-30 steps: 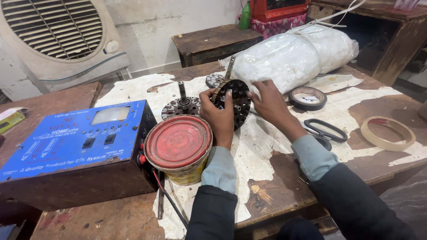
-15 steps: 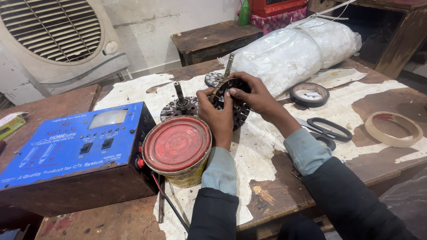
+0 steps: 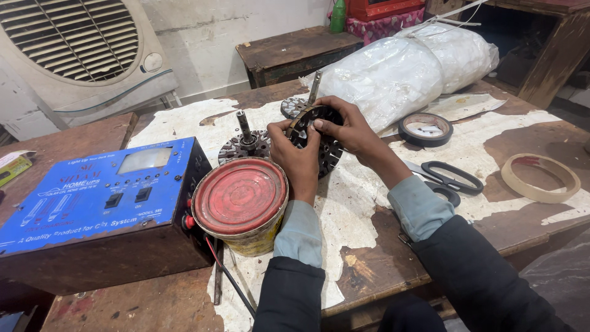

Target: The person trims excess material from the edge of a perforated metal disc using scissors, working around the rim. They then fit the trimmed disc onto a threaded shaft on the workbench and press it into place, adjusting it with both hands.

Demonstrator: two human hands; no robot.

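Observation:
A round black slotted motor core stands tilted on the paper-covered workbench. My left hand grips its left rim from the near side. My right hand curls over its top edge, fingertips pressed on the rim. A second slotted core with an upright steel shaft lies flat just left of my left hand. A third core with a shaft sits behind, partly hidden by my hands.
A red-lidded yellow tin stands by my left wrist. A blue electrical box is at the left, scissors and a black tape roll at the right, a tan ring far right, plastic bags behind.
My right hand has come down from the core's right side onto its top edge. The core now stands more upright between both hands.

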